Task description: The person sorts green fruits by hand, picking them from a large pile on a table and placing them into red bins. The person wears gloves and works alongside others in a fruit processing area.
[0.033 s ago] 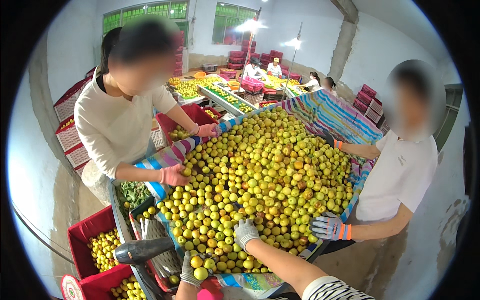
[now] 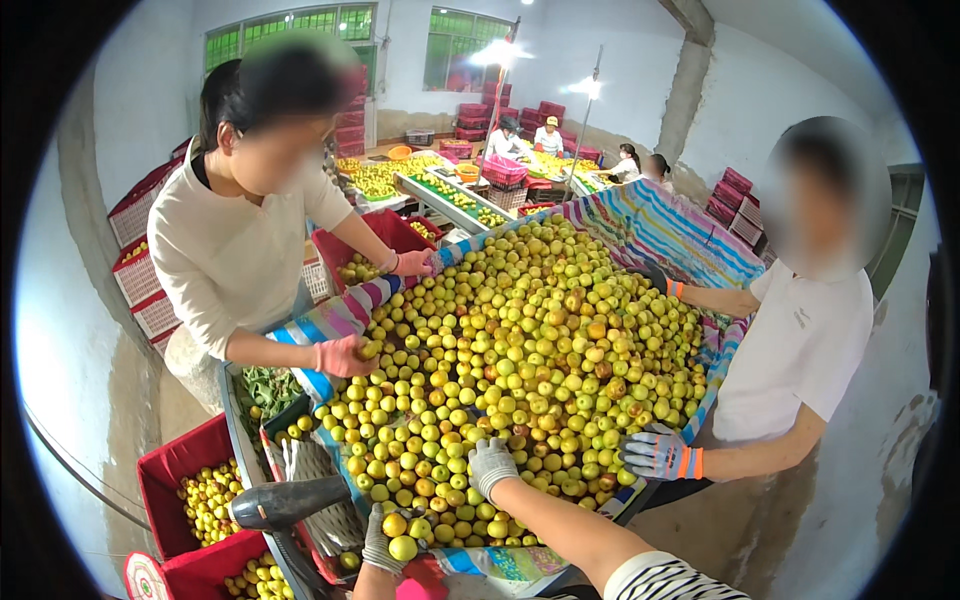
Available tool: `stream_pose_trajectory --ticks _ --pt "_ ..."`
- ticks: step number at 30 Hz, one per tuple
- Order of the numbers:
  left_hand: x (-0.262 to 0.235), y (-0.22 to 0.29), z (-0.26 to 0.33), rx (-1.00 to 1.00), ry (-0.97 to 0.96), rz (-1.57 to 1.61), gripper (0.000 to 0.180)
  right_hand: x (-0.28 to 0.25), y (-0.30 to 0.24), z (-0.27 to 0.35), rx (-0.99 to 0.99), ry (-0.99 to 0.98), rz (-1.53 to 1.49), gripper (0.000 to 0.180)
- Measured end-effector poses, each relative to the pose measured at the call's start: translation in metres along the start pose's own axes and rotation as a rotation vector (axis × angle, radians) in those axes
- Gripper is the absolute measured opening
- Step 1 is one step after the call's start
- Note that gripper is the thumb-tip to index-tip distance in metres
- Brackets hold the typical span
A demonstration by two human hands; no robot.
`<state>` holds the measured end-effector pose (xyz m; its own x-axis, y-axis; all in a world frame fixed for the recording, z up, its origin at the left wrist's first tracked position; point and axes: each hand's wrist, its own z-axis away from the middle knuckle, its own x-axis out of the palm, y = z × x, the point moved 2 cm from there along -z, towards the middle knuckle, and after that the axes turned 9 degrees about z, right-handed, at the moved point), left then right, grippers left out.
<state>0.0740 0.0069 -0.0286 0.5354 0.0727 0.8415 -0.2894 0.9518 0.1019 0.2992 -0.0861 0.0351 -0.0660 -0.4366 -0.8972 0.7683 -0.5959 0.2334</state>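
Observation:
A heap of small round yellow-green fruits (image 2: 560, 330), some with reddish-brown patches, covers a sloping table lined with a striped cloth (image 2: 690, 240). My right hand (image 2: 492, 466), in a grey glove, lies palm down on the near part of the heap, fingers spread over the fruits. By the near left corner, my left hand (image 2: 378, 543), also gloved in grey, is cupped around a few fruits (image 2: 403, 548); its fingers are partly hidden behind them. A dark hair-dryer-shaped tool (image 2: 285, 502) sits just left of that hand.
At the left, a co-worker's pink-gloved hand (image 2: 345, 357) holds a fruit. Another co-worker's grey glove (image 2: 655, 452) rests on the heap's right edge. Red-lined crates (image 2: 180, 475) of fruit stand at lower left, beside a bin of green leaves (image 2: 265, 388). A sorting conveyor (image 2: 450, 200) runs behind.
The left co-worker's pink-gloved hand has shifted slightly left, with a fruit now showing at its fingers. My own hands stay where they were.

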Motion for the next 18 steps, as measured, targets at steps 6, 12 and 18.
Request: stream_pose_trajectory --ticks 6,12,18 --pt "-0.002 -0.004 0.007 0.03 -0.225 -0.2 0.053 -0.044 0.015 0.012 -0.177 0.004 -0.15 0.057" --pt "-0.007 -0.047 0.11 -0.078 -0.135 0.085 0.064 -0.048 -0.069 0.126 -0.867 0.356 -0.759 0.056" --pt "-0.037 -0.073 0.152 -0.219 -0.196 -0.008 0.056 -0.003 -0.092 0.177 -0.884 0.339 -0.886 0.045"
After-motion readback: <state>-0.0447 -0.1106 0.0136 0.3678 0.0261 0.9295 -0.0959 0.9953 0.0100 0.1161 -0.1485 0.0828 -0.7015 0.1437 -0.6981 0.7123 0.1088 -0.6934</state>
